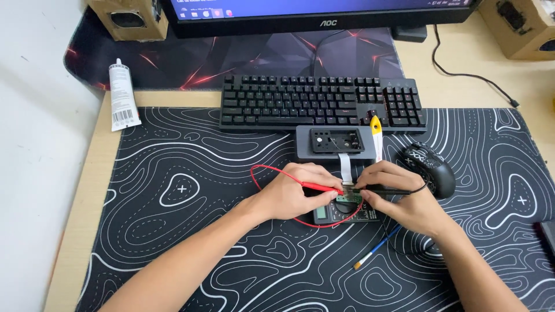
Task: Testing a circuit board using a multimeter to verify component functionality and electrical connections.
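Left hand (295, 193) pinching red probe (319, 187), right hand (399, 199) pinching black probe (384, 190); tips meeting on small green board (349, 197), mid-mat above multimeter (341, 215). Keep tips steady, on separate pads, no bridging.

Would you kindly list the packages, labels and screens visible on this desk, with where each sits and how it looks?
Monitor: top centre, black frame, lit blue screen, only the lower edge showing.
Tube: upper left beside the mat, white, capped, with a barcode label.
Meter: centre of the mat, under the left hand and right hand, dark grey, small grey display.
Two cardboard boxes: top corners, brown.
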